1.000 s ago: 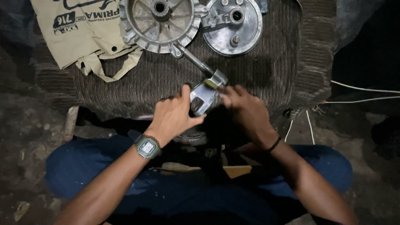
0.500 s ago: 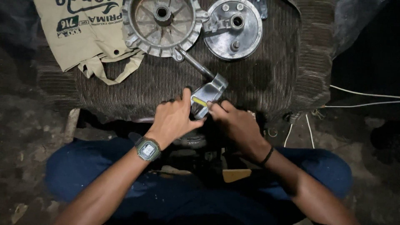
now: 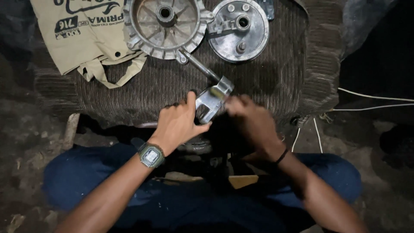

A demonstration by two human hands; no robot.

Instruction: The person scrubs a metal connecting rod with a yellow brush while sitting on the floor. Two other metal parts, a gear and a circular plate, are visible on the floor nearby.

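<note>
Fingers of our left hand (image 3: 179, 125) clamp the small metal bracket (image 3: 210, 103) — right hand (image 3: 252, 123) pinches its top edge, blurred — ribbed hub (image 3: 166, 26) beyond.

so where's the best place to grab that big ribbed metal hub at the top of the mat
Probably by the outer rim of the ribbed hub, from its near-left edge. It lies flat, open face up, on the mat, so fingers can hook over the rim wall. The right side is crowded by the round plate, and a rod sticks out at the lower right.
</note>
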